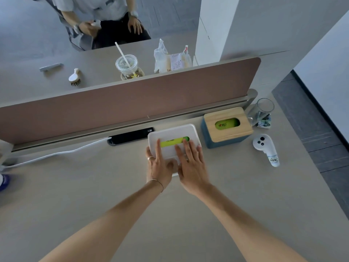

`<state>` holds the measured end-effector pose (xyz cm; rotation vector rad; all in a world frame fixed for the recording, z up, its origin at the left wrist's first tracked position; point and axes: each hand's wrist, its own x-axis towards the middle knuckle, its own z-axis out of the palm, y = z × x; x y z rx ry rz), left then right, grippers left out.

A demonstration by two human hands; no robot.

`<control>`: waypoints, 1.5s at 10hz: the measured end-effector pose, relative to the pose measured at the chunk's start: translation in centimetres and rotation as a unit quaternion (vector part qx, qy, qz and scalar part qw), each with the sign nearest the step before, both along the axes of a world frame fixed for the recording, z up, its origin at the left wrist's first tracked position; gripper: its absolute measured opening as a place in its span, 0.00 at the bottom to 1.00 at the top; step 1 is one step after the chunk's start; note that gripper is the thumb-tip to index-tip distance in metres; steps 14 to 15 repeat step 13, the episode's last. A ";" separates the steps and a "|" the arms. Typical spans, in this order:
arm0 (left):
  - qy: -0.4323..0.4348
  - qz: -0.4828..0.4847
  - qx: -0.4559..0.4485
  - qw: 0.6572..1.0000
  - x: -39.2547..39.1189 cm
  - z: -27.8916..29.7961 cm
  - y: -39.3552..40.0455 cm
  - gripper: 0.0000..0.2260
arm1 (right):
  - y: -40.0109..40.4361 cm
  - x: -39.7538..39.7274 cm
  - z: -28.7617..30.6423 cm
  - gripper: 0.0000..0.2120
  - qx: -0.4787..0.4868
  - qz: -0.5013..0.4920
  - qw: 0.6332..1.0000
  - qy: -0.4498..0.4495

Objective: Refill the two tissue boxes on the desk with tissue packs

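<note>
A white tissue box (175, 132) sits on the desk by the divider, with a green tissue pack (172, 142) showing through its lid slot. My left hand (158, 163) lies flat on the lid's left part, fingers spread, thumb at the front edge. My right hand (190, 161) presses flat on the lid's right part, fingertips at the slot. To the right stands a blue tissue box with a wooden lid (227, 124); a green pack (226, 124) shows in its oval opening.
A brown divider (132, 103) runs behind the boxes. A black power strip (130, 138) with a white cable lies left of the white box. A glass (262, 113) and a white controller (265, 148) sit at the right. A person sits beyond the far desk.
</note>
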<state>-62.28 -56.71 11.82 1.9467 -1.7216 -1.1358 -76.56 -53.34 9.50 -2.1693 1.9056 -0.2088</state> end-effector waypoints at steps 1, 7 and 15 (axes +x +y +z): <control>0.001 -0.011 -0.001 1.000 -0.8 0.1 -1.0 0.39 | -1.2 -0.9 0.3 0.33 -0.002 -0.001 1.000 0.019; -0.021 -0.057 0.054 0.997 -2.7 0.1 -3.7 0.51 | -3.3 -3.3 0.1 0.35 -0.004 0.008 0.998 0.059; 0.385 0.076 -0.338 0.855 1.9 26.5 5.2 0.15 | 3.9 4.0 29.1 0.15 -0.211 -0.081 0.766 -0.601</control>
